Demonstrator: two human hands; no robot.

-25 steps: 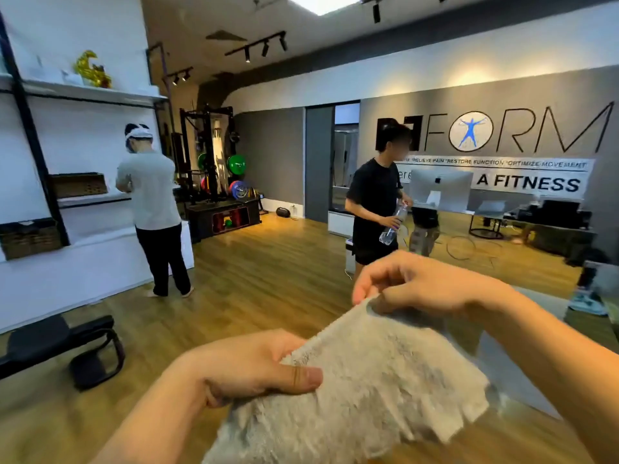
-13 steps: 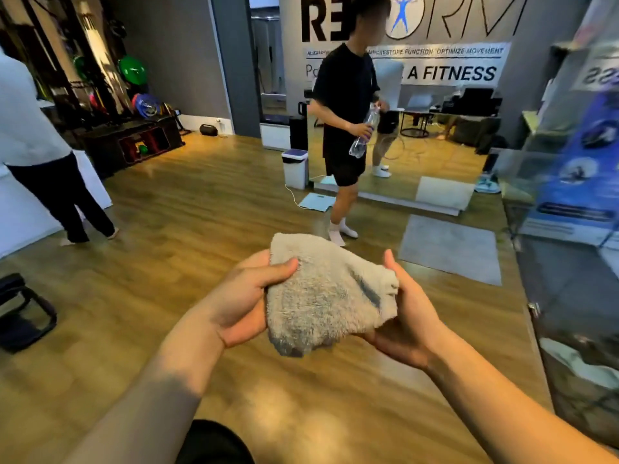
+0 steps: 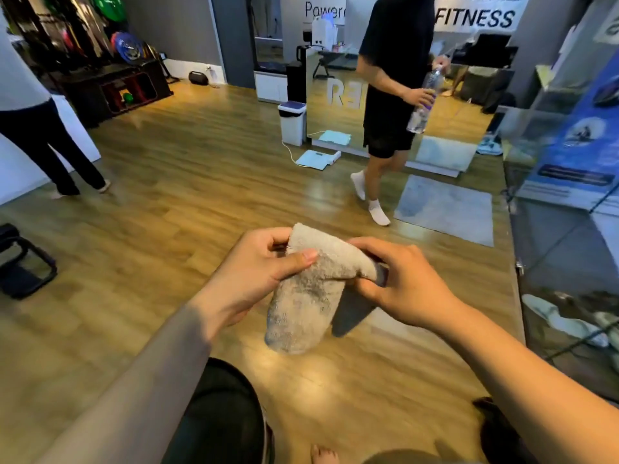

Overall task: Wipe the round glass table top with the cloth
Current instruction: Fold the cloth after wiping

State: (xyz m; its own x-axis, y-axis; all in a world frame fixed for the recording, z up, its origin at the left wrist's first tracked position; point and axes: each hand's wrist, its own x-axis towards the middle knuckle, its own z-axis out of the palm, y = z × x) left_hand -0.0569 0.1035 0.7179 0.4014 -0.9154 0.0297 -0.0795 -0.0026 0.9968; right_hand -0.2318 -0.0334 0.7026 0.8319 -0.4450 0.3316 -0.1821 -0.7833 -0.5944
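A folded grey cloth (image 3: 310,293) hangs in front of me above the wooden floor, held by both hands. My left hand (image 3: 254,272) pinches its upper left, thumb across the front. My right hand (image 3: 402,283) grips its upper right corner. The cloth's lower end droops down between my hands. No round glass table top is in view.
A person in black (image 3: 392,95) with a water bottle walks ahead on the right. Another person (image 3: 30,128) stands at the far left. A grey mat (image 3: 445,209), a white bin (image 3: 292,122), a scale (image 3: 315,159), a glass partition (image 3: 566,229) at right and a black bench (image 3: 23,262) at left.
My view has tilted down toward the floor. The cloth went from spread open to bunched and folded between both hands. The person in black stepped to the right.
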